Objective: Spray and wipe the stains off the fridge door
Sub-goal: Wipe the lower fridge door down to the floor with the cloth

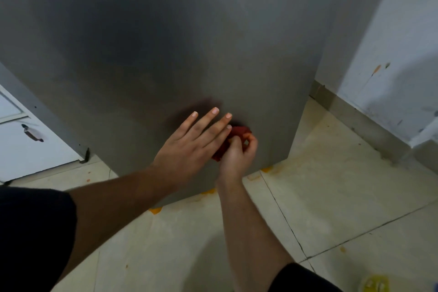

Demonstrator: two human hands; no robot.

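Note:
The grey fridge door [166,42] fills most of the head view. Low on the door, my right hand [239,152] grips a bunched red cloth [239,132] and holds it against the metal. My left hand [192,140] lies beside it with fingers straight and spread, reaching over part of the cloth; I cannot tell whether it touches the door. The hands hide the door surface beneath them. No spray bottle is in view.
A white cabinet with a dark handle [32,134] stands at the left. A white wall [391,66] with small orange marks is at the right. The pale tiled floor [331,197] shows orange spots along the fridge's bottom edge [156,210]. A yellow object [374,284] lies at bottom right.

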